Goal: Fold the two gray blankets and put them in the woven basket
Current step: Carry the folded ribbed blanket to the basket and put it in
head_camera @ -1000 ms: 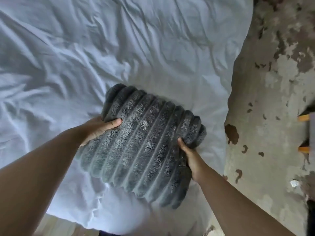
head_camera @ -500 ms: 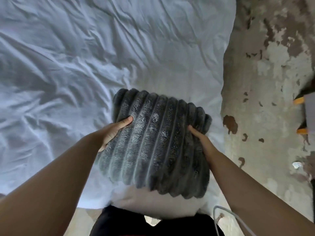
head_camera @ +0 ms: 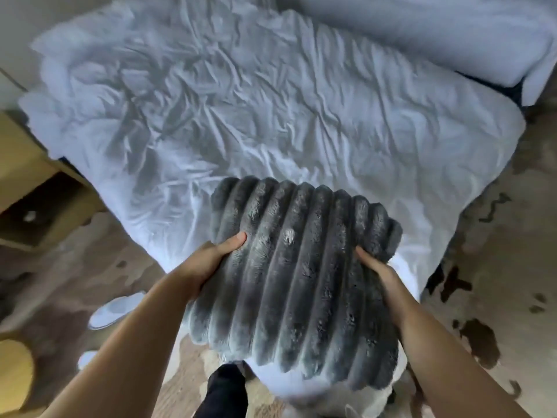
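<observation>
A folded gray ribbed plush blanket (head_camera: 301,276) is held up in front of me, over the near corner of the bed. My left hand (head_camera: 208,260) grips its left side with the thumb lying on top. On the other side, my right hand (head_camera: 376,273) clasps its right edge. The fingers of both hands are hidden under the fabric. The second gray blanket and the woven basket are not in view.
A bed with a crumpled white sheet (head_camera: 241,101) fills the upper view, with a white pillow (head_camera: 452,31) at the far right. A wooden nightstand (head_camera: 30,188) stands at the left. White slippers (head_camera: 114,309) lie on the worn floor (head_camera: 497,282). My dark trouser leg (head_camera: 223,390) shows below.
The blanket has come up off the bed and toward me, held in both hands. The view has pulled back, so the whole bed, nightstand and floor now show.
</observation>
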`<state>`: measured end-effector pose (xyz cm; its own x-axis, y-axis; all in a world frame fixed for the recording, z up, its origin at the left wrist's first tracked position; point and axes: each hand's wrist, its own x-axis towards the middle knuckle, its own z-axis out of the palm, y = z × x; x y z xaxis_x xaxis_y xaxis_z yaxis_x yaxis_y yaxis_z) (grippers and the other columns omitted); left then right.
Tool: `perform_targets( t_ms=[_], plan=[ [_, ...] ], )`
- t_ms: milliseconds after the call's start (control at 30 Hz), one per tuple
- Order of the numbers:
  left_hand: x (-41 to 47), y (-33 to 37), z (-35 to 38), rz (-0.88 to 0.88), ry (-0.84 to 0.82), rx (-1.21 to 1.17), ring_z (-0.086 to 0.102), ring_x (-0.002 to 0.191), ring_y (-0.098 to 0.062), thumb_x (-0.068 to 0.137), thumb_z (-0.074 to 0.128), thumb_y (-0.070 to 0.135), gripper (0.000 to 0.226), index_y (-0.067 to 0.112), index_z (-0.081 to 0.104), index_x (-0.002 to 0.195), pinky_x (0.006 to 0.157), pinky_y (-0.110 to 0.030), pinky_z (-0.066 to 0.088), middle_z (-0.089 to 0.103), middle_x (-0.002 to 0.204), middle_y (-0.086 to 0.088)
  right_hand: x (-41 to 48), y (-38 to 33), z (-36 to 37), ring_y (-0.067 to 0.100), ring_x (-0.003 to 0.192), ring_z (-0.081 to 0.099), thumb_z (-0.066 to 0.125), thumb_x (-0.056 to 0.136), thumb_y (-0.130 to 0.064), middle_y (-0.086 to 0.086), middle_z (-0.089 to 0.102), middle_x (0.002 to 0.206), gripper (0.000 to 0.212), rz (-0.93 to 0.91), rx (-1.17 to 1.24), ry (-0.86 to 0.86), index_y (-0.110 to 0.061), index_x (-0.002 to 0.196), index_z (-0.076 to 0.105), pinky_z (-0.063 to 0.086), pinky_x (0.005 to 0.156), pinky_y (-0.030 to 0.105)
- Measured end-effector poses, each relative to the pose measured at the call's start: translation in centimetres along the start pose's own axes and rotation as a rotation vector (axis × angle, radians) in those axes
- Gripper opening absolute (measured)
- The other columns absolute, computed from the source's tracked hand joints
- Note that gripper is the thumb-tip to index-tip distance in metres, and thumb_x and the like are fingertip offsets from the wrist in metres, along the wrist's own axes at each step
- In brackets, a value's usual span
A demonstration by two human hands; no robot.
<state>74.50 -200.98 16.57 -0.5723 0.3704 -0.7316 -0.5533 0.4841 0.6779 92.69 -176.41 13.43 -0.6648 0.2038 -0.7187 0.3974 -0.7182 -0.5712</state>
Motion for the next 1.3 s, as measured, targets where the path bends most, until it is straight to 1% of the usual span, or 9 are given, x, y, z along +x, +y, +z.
perform_targets(
  t_ms=[133,333,467,700,767,833,900,1133,1300],
  plan=[
    [-8.1,-2.1,-1.0,0.098,0.174,-0.161,0.073,0.081,-0.026,0.037,0.083,0.067,0.064,0.024,0.078,0.084,0.064,-0.029,0.058,0.076,0.088,-0.010,-1.4,-1.3,3.3,0.023,0.059,0.072,0.071,0.074,-0.038,0.011,0.075,0.075,0.031,-0.010,-0.155,-0.059,-0.009,0.083,0.074,0.052,0.043,0.022],
    [-19.5,-9.6,-5.9,0.141,0.482,-0.402,0.067,0.103,-0.031,0.045,0.082,0.068,0.086,0.021,0.066,0.116,0.098,-0.047,0.047,0.070,0.112,-0.010,-3.6,1.7,12.1,0.004,0.047,0.066,0.049,0.094,-0.032,-0.006,0.071,0.058,0.054,0.016,-0.365,-0.369,-0.026,0.047,0.074,0.046,0.038,0.011],
    [-26.4,-15.4,-7.6,0.217,0.600,-0.546,0.069,0.099,-0.031,0.047,0.083,0.062,0.080,0.019,0.068,0.114,0.099,-0.049,0.047,0.072,0.109,-0.011,-6.6,5.7,18.3,0.012,0.056,0.070,0.061,0.080,-0.039,0.001,0.074,0.066,0.033,0.050,-0.545,-0.535,-0.022,0.057,0.078,0.051,0.045,0.015],
    [-37.8,-25.9,-9.6,0.301,0.764,-0.764,0.069,0.100,-0.030,0.052,0.084,0.056,0.068,0.021,0.071,0.109,0.098,-0.046,0.047,0.071,0.110,-0.011,-13.7,15.4,26.4,0.014,0.056,0.070,0.062,0.074,-0.035,0.003,0.074,0.066,0.027,0.056,-0.735,-0.790,-0.018,0.060,0.079,0.051,0.046,0.015],
    [-41.1,-29.2,-10.7,0.305,0.798,-0.796,0.069,0.099,-0.032,0.054,0.082,0.055,0.061,0.021,0.073,0.105,0.097,-0.047,0.048,0.072,0.109,-0.013,-16.1,18.9,28.2,0.016,0.066,0.073,0.067,0.067,-0.036,0.008,0.076,0.081,0.030,0.020,-0.753,-0.817,-0.011,0.081,0.080,0.056,0.056,0.020],
    [-44.4,-32.3,-12.2,0.305,0.824,-0.816,0.069,0.097,-0.034,0.053,0.083,0.055,0.061,0.020,0.074,0.102,0.097,-0.049,0.048,0.072,0.107,-0.015,-18.3,22.5,29.9,0.027,0.093,0.071,0.080,0.056,-0.045,0.014,0.071,0.108,0.068,-0.023,-0.781,-0.815,-0.009,0.114,0.069,0.057,0.085,0.036],
    [-47.2,-34.9,-13.9,0.302,0.840,-0.823,0.069,0.096,-0.036,0.050,0.085,0.055,0.066,0.017,0.073,0.103,0.097,-0.050,0.048,0.071,0.107,-0.017,-20.5,25.7,31.4,0.033,0.102,0.067,0.086,0.045,-0.055,0.014,0.070,0.112,0.083,0.034,-0.817,-0.843,-0.011,0.114,0.070,0.048,0.099,0.045],
    [-54.0,-42.4,-19.4,0.351,0.896,-0.799,0.071,0.091,-0.033,0.050,0.083,0.057,0.061,0.022,0.074,0.099,0.090,-0.046,0.052,0.073,0.102,-0.015,-25.1,34.9,37.1,0.017,0.092,0.071,0.073,0.063,-0.049,0.000,0.075,0.096,0.026,-0.019,-0.896,-0.882,-0.028,0.077,0.080,0.047,0.094,0.035],
    [-56.5,-49.4,-21.6,0.413,0.974,-0.931,0.071,0.094,-0.030,0.051,0.084,0.056,0.062,0.026,0.071,0.105,0.090,-0.044,0.051,0.073,0.104,-0.010,-26.6,41.4,41.6,-0.014,0.061,0.064,0.062,0.079,-0.042,-0.024,0.070,0.068,0.025,-0.032,-1.016,-0.973,-0.038,0.058,0.075,0.047,0.061,0.010]
  ],
)
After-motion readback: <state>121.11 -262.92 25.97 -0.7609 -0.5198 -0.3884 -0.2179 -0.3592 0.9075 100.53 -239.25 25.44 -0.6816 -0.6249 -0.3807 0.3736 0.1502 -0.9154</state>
